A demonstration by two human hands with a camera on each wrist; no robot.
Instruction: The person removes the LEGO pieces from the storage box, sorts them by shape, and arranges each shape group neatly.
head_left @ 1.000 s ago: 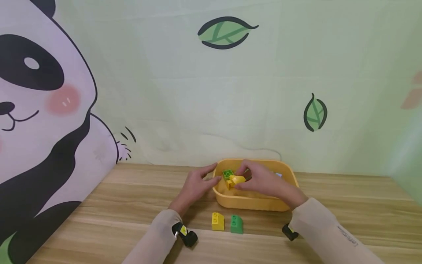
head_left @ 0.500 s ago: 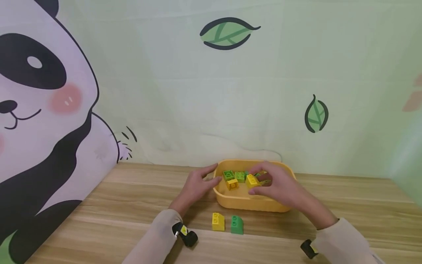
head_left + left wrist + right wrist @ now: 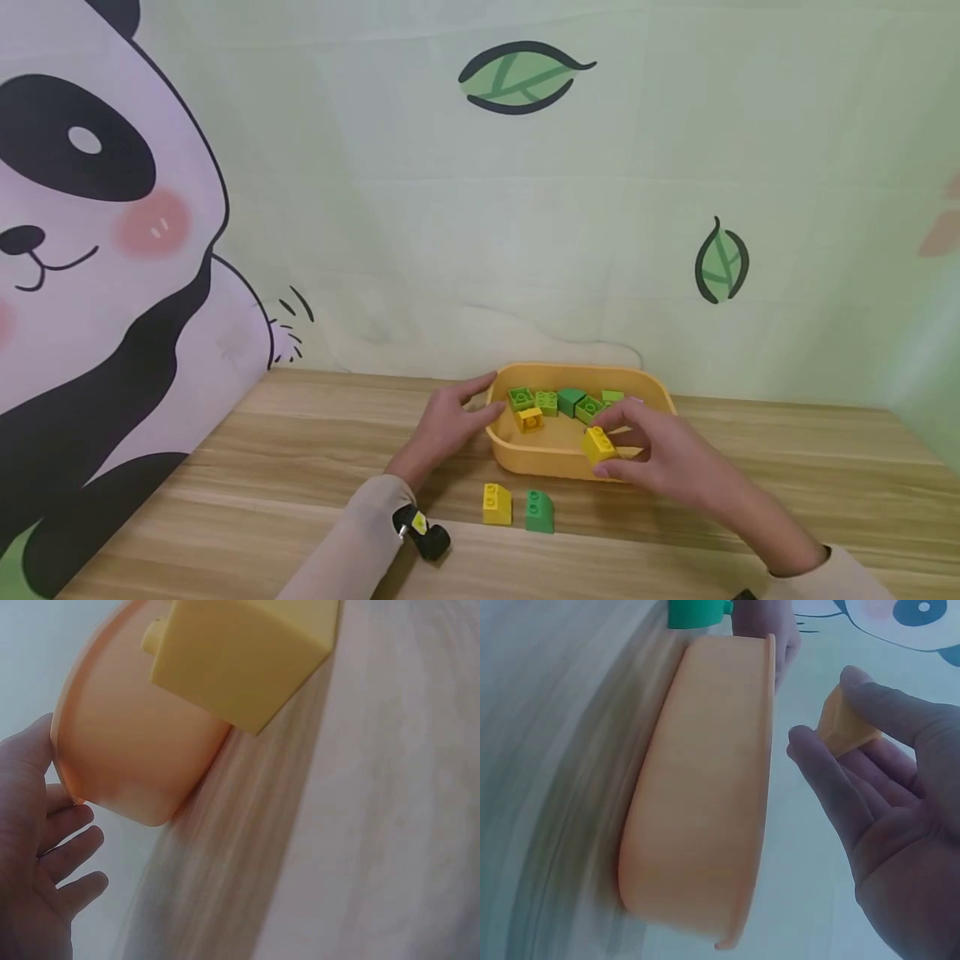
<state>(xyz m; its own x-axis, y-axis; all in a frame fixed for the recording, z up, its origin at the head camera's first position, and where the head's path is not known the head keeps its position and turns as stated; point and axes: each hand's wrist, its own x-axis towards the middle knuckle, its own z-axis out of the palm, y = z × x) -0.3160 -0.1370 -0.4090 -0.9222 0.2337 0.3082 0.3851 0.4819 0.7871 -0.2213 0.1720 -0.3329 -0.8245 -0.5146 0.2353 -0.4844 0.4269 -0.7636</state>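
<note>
My right hand (image 3: pixel 652 446) pinches a yellow toy building brick (image 3: pixel 598 446) with studs on top between thumb and fingers, over the near rim of the orange bin (image 3: pixel 555 461). In the right wrist view this brick (image 3: pixel 844 724) looks wedge-shaped, sitting at the fingertips. My left hand (image 3: pixel 448 423) grips the bin's left end, thumb over the rim, the other fingers loosely bent outside it. On the table before the bin stand a yellow sloped brick (image 3: pixel 497 504) and a green sloped brick (image 3: pixel 539 511), side by side and apart.
Inside the bin lie several bricks, among them a light green brick (image 3: pixel 546 403), a dark green brick (image 3: pixel 572 401) and an orange-yellow brick (image 3: pixel 530 419). Behind the wooden table (image 3: pixel 337 450) hangs a cloth backdrop (image 3: pixel 420 208) printed with a panda and leaves.
My right hand has lifted the yellow brick from the bin's left part and carried it right and toward me, to the near rim. My left hand stays at the bin's end.
</note>
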